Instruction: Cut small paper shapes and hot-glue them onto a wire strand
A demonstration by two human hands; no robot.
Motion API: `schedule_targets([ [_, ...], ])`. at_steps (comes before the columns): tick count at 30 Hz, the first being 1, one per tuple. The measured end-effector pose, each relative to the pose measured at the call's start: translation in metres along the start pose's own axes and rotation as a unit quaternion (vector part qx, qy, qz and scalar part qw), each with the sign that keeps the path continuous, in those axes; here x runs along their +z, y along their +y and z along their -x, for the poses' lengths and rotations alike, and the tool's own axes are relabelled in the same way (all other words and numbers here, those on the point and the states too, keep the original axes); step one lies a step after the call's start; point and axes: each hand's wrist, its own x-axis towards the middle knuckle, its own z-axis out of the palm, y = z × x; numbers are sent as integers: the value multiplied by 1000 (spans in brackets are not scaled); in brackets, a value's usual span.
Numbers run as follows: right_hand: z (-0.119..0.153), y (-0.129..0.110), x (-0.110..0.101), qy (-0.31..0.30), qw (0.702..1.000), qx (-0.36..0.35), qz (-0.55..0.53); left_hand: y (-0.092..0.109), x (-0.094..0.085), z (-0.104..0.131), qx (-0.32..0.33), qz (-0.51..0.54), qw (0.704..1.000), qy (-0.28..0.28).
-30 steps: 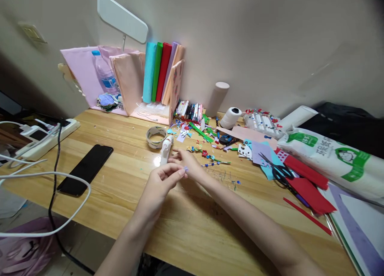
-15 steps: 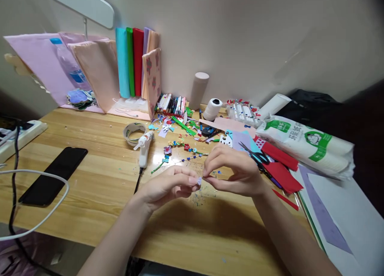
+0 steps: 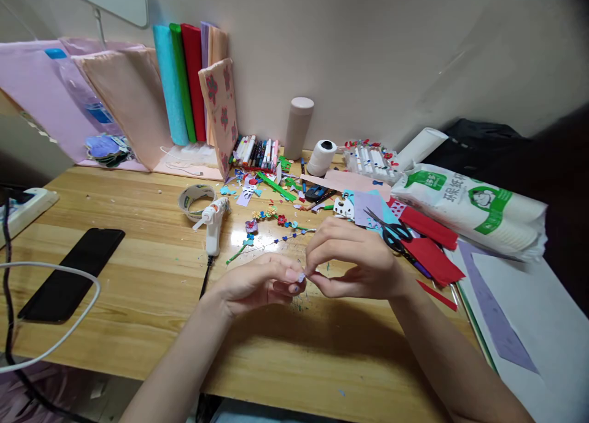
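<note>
My left hand (image 3: 257,284) and my right hand (image 3: 356,259) meet over the middle of the wooden desk (image 3: 138,300). Between their fingertips they pinch a tiny pale purple paper piece (image 3: 301,277). A white glue gun (image 3: 213,222) lies just beyond my left hand, its cord trailing toward me. Small paper flowers on thin stems (image 3: 271,227) lie on the desk behind my hands. Black-handled scissors (image 3: 391,232) rest on coloured paper to the right of my right hand.
A tape roll (image 3: 196,199), markers (image 3: 257,153), a thread spool (image 3: 321,157) and rolled coloured paper (image 3: 184,80) stand at the back. A black phone (image 3: 71,273) and a white cable (image 3: 55,337) lie left. A bag of paper cups (image 3: 473,208) and paper sheets (image 3: 515,325) lie right.
My right hand drew back from the glue gun to meet my left hand at the small purple piece. The view swung to the right.
</note>
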Motion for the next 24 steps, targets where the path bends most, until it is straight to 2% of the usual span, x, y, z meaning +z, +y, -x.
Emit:
schedule_targets([
  [3, -1, 3, -2, -3, 1000, 11, -9, 6, -1, 5, 3, -48, 998, 31],
  [5, 0, 7, -3, 11, 999, 46, -11, 9, -4, 7, 34, -130, 984, 116],
  [6, 1, 11, -3, 21, 997, 76, -8, 10, -6, 8, 59, -186, 965, 176],
  [7, 2, 15, -3, 30, 994, 109, -1, 9, -10, 7, 87, -248, 934, 242],
  [8, 3, 19, -1, 34, 989, 145, 7, 7, -15, 7, 114, -317, 891, 305],
  [10, 6, 30, 7, 19, 976, 215, 23, -1, -25, 4, 155, -452, 781, 402],
  [12, 7, 41, 19, -14, 963, 267, 37, -10, -36, 2, 165, -567, 670, 449],
  [13, 7, 46, 27, -32, 957, 287, 41, -14, -40, 1, 160, -611, 625, 459],
  [14, 7, 51, 35, -52, 950, 303, 44, -17, -44, 1, 152, -645, 589, 463],
  [16, 6, 59, 50, -90, 939, 328, 40, -20, -48, 1, 135, -686, 542, 466],
  [18, 4, 66, 62, -113, 929, 350, 32, -20, -50, 1, 126, -706, 517, 467],
  [20, 2, 71, 70, -122, 921, 370, 24, -19, -51, 1, 123, -714, 507, 466],
  [24, -2, 79, 77, -146, 904, 401, 14, -19, -53, -1, 129, -710, 522, 454],
])
